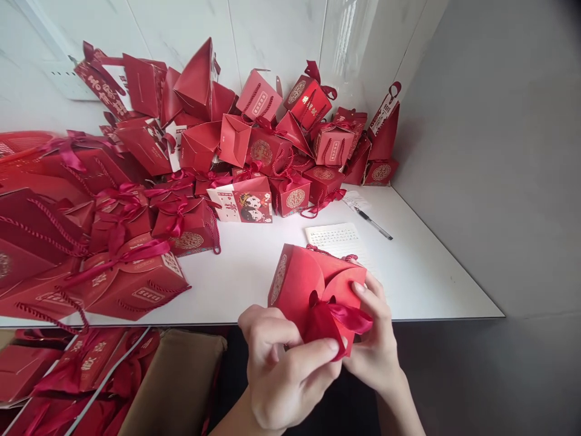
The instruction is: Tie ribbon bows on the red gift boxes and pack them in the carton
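Both hands on one red gift box (302, 284), held over the near edge of the white table (422, 278).
Left hand (284, 363): fingers curled, thumb and forefinger pinching the box's red ribbon bow (338, 316). Right hand (374, 339): fingers closed round the box's right side. Behind it, a written note sheet (338, 238) and a pen (373, 223); a pile of red gift boxes (190, 163) along the wall.

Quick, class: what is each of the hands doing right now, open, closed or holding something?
Left hand: closed, pinching the ribbon on the red box.
Right hand: closed on the red box, gripping its side.
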The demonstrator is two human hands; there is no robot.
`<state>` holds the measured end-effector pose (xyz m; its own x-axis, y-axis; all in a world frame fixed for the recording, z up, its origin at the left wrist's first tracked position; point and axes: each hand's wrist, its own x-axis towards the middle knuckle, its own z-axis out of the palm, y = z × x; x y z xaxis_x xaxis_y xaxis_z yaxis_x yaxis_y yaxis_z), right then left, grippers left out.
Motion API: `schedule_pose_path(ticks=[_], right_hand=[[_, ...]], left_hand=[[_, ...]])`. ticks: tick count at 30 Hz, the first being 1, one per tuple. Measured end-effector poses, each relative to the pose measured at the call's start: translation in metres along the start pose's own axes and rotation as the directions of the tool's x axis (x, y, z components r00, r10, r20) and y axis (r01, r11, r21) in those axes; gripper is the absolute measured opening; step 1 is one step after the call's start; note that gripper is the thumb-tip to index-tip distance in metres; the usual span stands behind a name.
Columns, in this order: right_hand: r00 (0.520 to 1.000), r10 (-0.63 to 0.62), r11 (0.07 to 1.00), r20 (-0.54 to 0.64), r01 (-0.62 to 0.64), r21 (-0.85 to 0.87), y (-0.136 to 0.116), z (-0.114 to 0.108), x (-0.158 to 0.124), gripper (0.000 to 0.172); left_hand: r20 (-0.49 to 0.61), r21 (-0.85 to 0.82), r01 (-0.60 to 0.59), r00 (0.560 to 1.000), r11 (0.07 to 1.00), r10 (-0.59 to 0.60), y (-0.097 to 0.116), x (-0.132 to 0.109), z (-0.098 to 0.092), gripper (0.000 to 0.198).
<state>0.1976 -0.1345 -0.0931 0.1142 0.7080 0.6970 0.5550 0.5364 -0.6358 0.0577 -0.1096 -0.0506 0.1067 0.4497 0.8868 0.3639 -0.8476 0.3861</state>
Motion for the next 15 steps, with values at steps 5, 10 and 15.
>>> schedule_pose_path(ticks=[5, 10, 15], right_hand=[[1.0, 0.0, 1.0, 0.005, 0.0, 0.012, -0.003, 0.002, -0.003, 0.072], [0.999, 0.007, 1.0, 0.045, -0.007, 0.004, -0.007, 0.002, -0.005, 0.07], [0.974, 0.097, 0.994, 0.207, -0.082, -0.079, 0.009, 0.009, 0.008, 0.072]], left_hand=[[0.003, -0.014, 0.003, 1.0, 1.0, -0.003, 0.004, -0.003, -0.006, 0.015], [-0.028, -0.043, 0.043, 0.999, 0.998, -0.045, 0.0, -0.011, -0.008, 0.011], [-0.071, -0.058, 0.399, 0.913, 0.915, -0.402, -0.013, -0.007, -0.01, 0.003]])
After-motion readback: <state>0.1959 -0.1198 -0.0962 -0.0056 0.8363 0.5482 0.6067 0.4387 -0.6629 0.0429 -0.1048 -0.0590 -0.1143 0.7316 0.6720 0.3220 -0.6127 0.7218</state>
